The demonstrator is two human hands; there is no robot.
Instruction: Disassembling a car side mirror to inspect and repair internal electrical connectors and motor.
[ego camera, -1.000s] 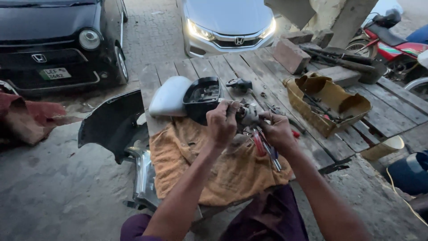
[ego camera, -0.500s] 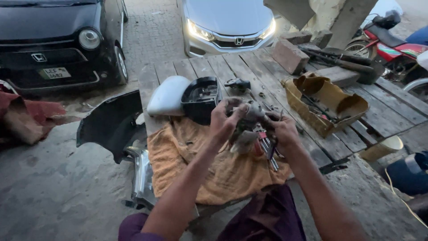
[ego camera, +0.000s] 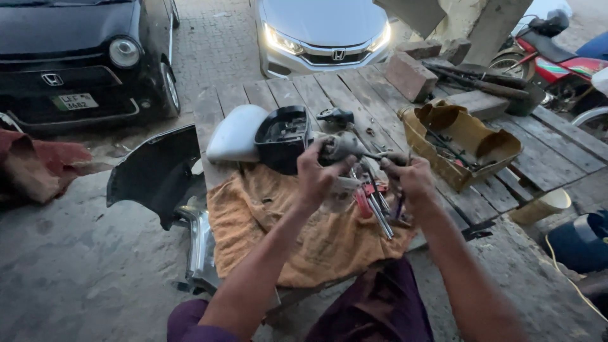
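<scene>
Over an orange cloth (ego camera: 285, 228) spread on a wooden plank table (ego camera: 297, 95), my left hand (ego camera: 316, 174) grips a small grey mechanical part (ego camera: 341, 145). My right hand (ego camera: 411, 180) holds a thin dark tool (ego camera: 375, 157) whose tip points at that part. Just beyond my hands lie a black mirror housing (ego camera: 282, 136) and a silver mirror cover (ego camera: 235, 133). Several hand tools (ego camera: 373, 202), some with red handles, lie on the cloth under my hands.
A cut yellow container (ego camera: 462, 136) holds tools at the right. Bricks (ego camera: 411, 76) sit at the table's far end. A black bumper piece (ego camera: 155, 171) leans at the table's left. A black car (ego camera: 82, 50), a silver car (ego camera: 326, 31) and a red motorcycle (ego camera: 557, 60) stand beyond.
My hands have lifted and turned the grey part, and the right hand has drawn a little away to the right, now holding the thin tool against it.
</scene>
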